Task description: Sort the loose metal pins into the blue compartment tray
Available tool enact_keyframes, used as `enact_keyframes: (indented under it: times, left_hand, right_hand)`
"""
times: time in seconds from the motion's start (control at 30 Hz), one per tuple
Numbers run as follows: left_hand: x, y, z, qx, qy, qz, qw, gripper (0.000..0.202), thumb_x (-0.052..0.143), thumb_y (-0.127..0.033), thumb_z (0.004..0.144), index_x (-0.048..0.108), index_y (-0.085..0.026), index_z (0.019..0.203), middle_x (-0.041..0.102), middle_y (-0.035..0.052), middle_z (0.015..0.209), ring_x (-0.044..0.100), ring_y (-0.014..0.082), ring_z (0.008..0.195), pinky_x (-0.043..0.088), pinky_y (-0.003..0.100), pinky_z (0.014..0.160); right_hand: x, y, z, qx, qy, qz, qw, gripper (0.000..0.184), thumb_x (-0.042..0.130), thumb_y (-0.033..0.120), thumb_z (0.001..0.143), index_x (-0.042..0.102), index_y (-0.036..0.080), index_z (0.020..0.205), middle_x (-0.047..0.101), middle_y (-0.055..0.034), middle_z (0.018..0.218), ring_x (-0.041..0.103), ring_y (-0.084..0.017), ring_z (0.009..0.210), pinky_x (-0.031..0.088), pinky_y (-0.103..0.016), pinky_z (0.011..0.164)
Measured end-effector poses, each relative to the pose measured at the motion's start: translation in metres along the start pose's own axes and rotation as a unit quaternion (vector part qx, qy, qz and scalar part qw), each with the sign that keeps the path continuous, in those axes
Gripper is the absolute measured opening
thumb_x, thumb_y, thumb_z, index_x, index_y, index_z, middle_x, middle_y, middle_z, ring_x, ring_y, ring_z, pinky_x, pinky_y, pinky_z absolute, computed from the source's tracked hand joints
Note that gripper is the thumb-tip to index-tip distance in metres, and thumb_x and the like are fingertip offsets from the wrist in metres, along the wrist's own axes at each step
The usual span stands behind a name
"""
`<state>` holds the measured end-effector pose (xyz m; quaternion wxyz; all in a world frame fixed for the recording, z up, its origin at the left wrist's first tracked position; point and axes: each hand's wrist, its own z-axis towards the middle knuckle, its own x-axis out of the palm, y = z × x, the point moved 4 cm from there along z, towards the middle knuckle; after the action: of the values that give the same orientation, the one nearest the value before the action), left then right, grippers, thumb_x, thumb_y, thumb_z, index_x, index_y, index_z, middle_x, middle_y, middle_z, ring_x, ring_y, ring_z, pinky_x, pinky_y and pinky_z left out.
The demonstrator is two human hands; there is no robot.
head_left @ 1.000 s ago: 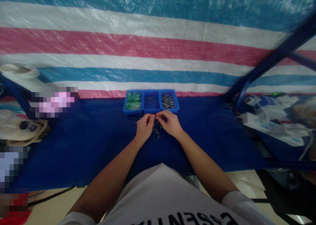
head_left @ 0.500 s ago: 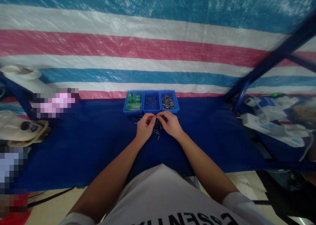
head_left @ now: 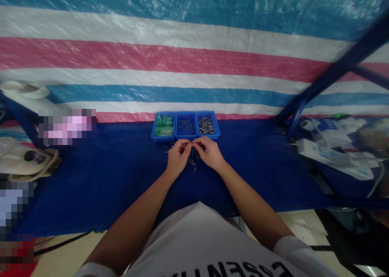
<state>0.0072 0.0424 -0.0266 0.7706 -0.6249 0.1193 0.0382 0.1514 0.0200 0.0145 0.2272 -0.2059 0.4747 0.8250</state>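
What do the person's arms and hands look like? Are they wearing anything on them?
The left hand and right hand are bare, with no gloves, and no watch or bracelet shows. The white left sleeve and right sleeve are at the bottom of the view, and the white shirt has black letters.

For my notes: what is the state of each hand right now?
Left hand: closed in a pinch above the loose metal pins; what it holds is too small to tell.
Right hand: closed in a pinch; what it holds is also unclear.
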Motion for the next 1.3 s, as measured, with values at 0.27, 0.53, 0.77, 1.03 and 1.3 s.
enact_keyframes:
  times: [0.27,0.53,0.77,1.03,1.3]
  left_hand:
    - [-0.001,-0.001,0.000,0.006,0.008,0.026,1.000,0.032,0.050,-0.047,0.089,0.061,-0.018,0.084,0.056,-0.0035,0.058,0.052,0.0100,0.051,0.041,0.022,0.053]
    - [-0.001,-0.004,-0.001,0.007,0.009,-0.007,1.000,0.030,0.052,-0.047,0.088,0.063,-0.018,0.087,0.056,-0.0034,0.058,0.052,0.0099,0.051,0.041,0.022,0.052]
    - [0.001,-0.006,-0.002,0.018,0.029,-0.007,0.999,0.021,0.057,-0.037,0.087,0.062,-0.020,0.098,0.054,-0.0054,0.059,0.048,0.0079,0.049,0.038,0.020,0.050]
    - [0.001,-0.007,-0.002,0.027,0.021,0.003,0.999,0.019,0.059,-0.037,0.085,0.062,-0.021,0.095,0.049,-0.0071,0.055,0.046,0.0075,0.048,0.036,0.020,0.050]
    - [0.002,-0.006,-0.001,0.006,0.028,-0.023,0.999,0.022,0.050,-0.038,0.090,0.058,-0.020,0.098,0.055,-0.0044,0.059,0.051,0.0090,0.050,0.040,0.021,0.051]
  right_hand:
    - [0.002,-0.002,-0.001,0.004,-0.004,0.008,1.000,0.012,0.057,0.025,0.091,0.067,0.019,0.094,0.068,-0.0059,0.088,0.063,-0.017,0.082,0.050,-0.029,0.073]
    - [-0.002,-0.002,-0.001,0.000,-0.030,0.015,0.999,0.011,0.062,0.026,0.087,0.072,0.020,0.088,0.067,-0.0069,0.091,0.062,-0.018,0.086,0.051,-0.031,0.074]
    - [0.004,-0.013,-0.001,0.111,-0.028,0.119,0.986,0.013,0.065,0.031,0.083,0.070,0.019,0.087,0.070,-0.0048,0.084,0.062,-0.015,0.070,0.049,-0.028,0.064]
    - [0.012,-0.023,0.000,0.189,-0.028,0.294,0.937,0.024,0.073,0.036,0.073,0.063,0.019,0.086,0.068,-0.0023,0.079,0.062,-0.014,0.067,0.048,-0.027,0.064]
    - [0.013,-0.019,-0.001,0.185,-0.007,0.284,0.941,0.024,0.071,0.038,0.074,0.059,0.019,0.082,0.066,-0.0018,0.079,0.060,-0.013,0.066,0.048,-0.026,0.063]
